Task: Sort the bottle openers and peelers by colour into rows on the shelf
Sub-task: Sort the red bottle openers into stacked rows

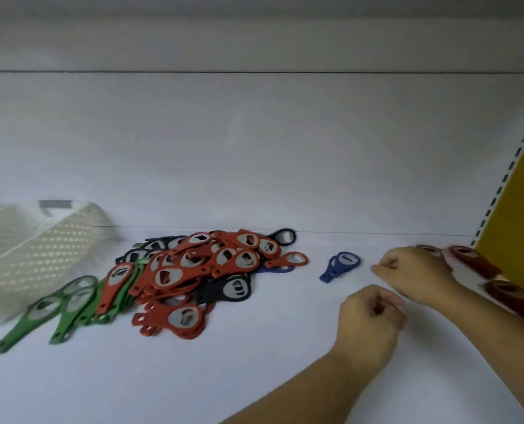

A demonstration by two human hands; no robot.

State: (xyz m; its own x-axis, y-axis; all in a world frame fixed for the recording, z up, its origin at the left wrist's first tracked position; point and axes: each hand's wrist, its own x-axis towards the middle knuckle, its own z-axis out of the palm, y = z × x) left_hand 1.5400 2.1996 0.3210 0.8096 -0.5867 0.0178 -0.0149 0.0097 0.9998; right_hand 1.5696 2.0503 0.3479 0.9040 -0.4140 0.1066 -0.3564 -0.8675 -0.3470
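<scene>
The grip of the left hand is closed into a loose fist with nothing visible in it, hovering over bare shelf towards the right front. Just behind it, the right hand also has its fingers curled, knuckles up. Blur and the downturned palm hide whether anything is in that grip, so I cannot tell. Directly beyond the right hand, at the shelf's right end against the yellow side panel, lie the red openers. They run one behind another from the back edge forward, which looks like the start of a red row begun in the corner so later rows can fill leftward. A single blue opener lies apart, near the back edge and just left of the hands, perhaps set aside to seed its own row. Farther left, the mixed pile of red, black and blue openers is heaped near the back edge, well apart from the hands and unsorted. The green openers spill from its left side towards the front edge. At the left end a pale perforated basket is tipped towards the pile, probably the source of it. No brand, label or writing can be read on anything here.
</scene>
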